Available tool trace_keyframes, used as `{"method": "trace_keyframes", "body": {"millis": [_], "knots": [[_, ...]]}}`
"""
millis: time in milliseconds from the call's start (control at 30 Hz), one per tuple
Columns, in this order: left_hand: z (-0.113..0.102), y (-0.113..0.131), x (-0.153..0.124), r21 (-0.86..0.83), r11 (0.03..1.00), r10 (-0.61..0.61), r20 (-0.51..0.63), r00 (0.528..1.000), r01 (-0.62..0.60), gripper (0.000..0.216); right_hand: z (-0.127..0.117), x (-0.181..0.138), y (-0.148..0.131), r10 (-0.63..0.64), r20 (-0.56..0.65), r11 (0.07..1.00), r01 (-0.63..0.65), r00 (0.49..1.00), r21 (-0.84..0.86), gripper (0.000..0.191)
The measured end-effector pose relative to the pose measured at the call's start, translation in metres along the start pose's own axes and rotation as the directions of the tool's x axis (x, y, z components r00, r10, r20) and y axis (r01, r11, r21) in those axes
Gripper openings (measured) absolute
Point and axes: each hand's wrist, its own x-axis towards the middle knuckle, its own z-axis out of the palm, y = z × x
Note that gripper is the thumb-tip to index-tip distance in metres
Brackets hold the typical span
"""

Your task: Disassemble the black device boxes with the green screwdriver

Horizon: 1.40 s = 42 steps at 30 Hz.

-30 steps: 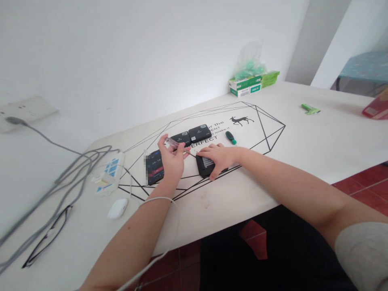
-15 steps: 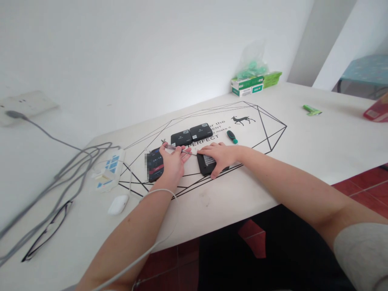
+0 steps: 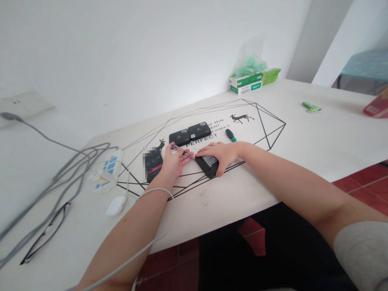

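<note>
My left hand point(image 3: 173, 161) pinches a thin screwdriver point(image 3: 178, 149) with a clear handle. Its metal shaft points right, with the tip at or close to the left edge of a flat black box point(image 3: 204, 168). Over that box lies my right hand point(image 3: 226, 155), gripping it with the fingers on the far edge and the thumb at the near right. A pale label shows on the box top, partly hidden by the hand. Beyond my hands lie two similar black boxes, one on the left point(image 3: 179, 138) and one on the right point(image 3: 200, 131).
A phone point(image 3: 154, 163) lies under my left wrist. Right of the boxes is a green-and-black handle point(image 3: 230, 135). Grey cables point(image 3: 86, 155), a power strip point(image 3: 109, 167), a white earbud case point(image 3: 116, 206) and glasses point(image 3: 45, 234) occupy the left. Green-white boxes point(image 3: 246, 79) stand by the wall.
The gripped black box has turned slightly, its near right corner swinging toward me. My left hand and the screwdriver have shifted a little right, with the shaft tilting more downward toward the box.
</note>
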Motion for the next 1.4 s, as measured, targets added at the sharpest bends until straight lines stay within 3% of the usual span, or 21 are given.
{"method": "trace_keyframes", "body": {"millis": [500,1000,1200,1300,1400], "knots": [[0.007,-0.001,-0.008,0.019,0.999,-0.027,0.017,0.999,0.027,0.06,0.004,0.002,0.005,-0.05,-0.045,0.998,0.051,0.998,0.031,0.118],[0.009,-0.005,-0.012,0.048,0.999,0.018,0.043,0.999,-0.02,0.051,0.006,0.004,0.009,-0.065,-0.07,0.997,0.068,0.995,0.046,0.126],[0.013,0.001,-0.017,0.032,0.999,0.013,-0.001,1.0,-0.013,0.066,0.005,0.003,0.004,-0.045,-0.109,0.996,0.053,0.993,0.075,0.115],[0.011,0.005,-0.017,0.136,0.986,0.109,-0.057,0.992,-0.101,0.073,0.006,0.003,-0.003,-0.039,-0.157,0.998,0.048,0.987,0.051,0.1],[0.005,0.01,-0.016,0.46,0.862,0.273,-0.064,0.96,-0.214,0.065,0.007,0.003,-0.009,-0.064,-0.198,0.997,0.07,0.978,0.024,0.093]]}}
